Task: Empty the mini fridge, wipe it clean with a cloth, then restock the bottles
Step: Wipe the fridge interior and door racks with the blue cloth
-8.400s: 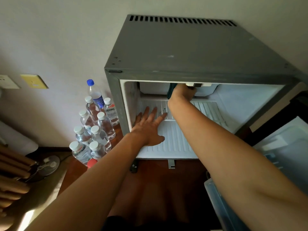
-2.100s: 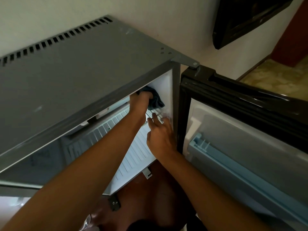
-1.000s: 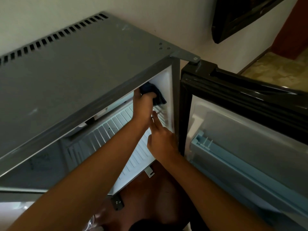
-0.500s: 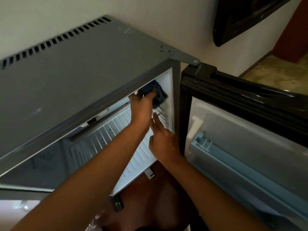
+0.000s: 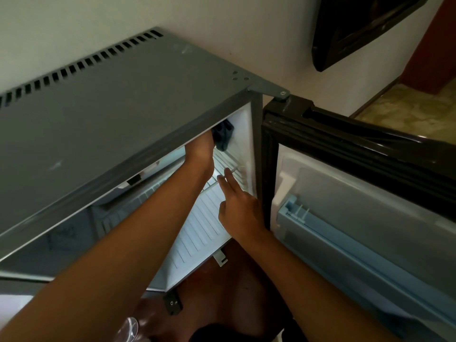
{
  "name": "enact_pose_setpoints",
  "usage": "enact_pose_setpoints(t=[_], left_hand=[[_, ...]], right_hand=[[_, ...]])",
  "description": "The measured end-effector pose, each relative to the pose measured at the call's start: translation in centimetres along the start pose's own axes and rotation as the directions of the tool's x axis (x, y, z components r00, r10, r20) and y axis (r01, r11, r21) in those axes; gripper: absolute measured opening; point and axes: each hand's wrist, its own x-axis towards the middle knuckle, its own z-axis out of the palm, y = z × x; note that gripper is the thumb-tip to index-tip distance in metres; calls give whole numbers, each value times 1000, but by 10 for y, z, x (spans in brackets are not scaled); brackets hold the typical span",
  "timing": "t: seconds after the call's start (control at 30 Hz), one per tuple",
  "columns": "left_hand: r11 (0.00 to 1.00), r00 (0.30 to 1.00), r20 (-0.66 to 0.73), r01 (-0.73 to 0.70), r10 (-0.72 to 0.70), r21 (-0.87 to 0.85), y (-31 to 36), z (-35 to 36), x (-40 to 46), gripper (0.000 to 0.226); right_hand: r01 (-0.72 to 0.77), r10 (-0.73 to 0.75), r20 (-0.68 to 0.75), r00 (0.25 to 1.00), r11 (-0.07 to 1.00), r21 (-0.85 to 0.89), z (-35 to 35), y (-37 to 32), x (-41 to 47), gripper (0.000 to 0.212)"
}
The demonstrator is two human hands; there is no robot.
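The emptied mini fridge (image 5: pixel 123 124) is mid-wipe, the cloth (image 5: pixel 223 139) gripped by the left hand (image 5: pixel 201 154), the right hand (image 5: pixel 240 208) held loose-fingered; bottles unrestocked

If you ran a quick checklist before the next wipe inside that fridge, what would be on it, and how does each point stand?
1. Door swung wide open: ok.
2. Cloth in the left hand: ok, though the fridge top hides its fingers.
3. Cloth against the fridge's inner right wall: ok.
4. Right hand free, fingers extended toward the shelf: ok; contact cannot tell.
5. Visible interior free of bottles: ok.
6. Wall already clean: cannot tell.
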Motion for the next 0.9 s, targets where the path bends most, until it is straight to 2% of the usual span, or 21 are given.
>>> enact_pose_setpoints(t=[0.07,0.17,0.23,0.27,0.37,0.4,0.47,0.53,0.63,0.7,0.77,0.83,0.9], left_hand=[[996,997,1,-72,72,59,1,-1,-8,28],[992,993,9,-122,122,30,-8,-1,-18,17],[987,988,8,-155,155,44,-16,1,-31,41],[983,985,15,-172,171,65,-20,3,-36,46],[964,967,80,-250,243,88,-34,6,-46,50],[961,966,84,-251,243,112,-37,7,-49,50],[957,967,89,-251,240,142,-39,8,-52,49],[949,961,79,-274,264,155,-37,8,-53,46],[949,960,28,-280,279,144,-27,12,-52,45],[950,957,-17,-284,288,129,-21,15,-46,43],[941,946,-43,-315,322,123,-17,14,-38,41],[955,952,-89,-288,293,69,-16,11,-31,33],[971,964,-121,-237,235,-7,-17,4,-17,12]], right_hand=[[1,-1,11,1000,1000,3,-2,0,1,64],[0,0,15,1000,1000,-9,-8,-3,-1,66],[-28,27,19,999,1000,5,-8,-3,-3,70],[-26,26,-2,1000,1000,13,-8,-3,-2,69],[71,-72,-6,997,991,-112,-7,-5,2,44],[111,-107,32,994,976,-187,-9,-6,3,37],[132,-78,189,979,946,-295,-18,-10,6,20],[138,-103,140,985,954,-267,-14,-5,6,16],[49,-21,141,990,978,-203,-1,1,0,28],[-13,15,49,999,999,-34,1,0,-1,46],[-19,21,-47,999,999,38,4,3,-2,67],[6,-4,-40,999,999,34,2,2,-4,76],[8,-8,-8,1000,1000,-4,1,2,-3,73]])
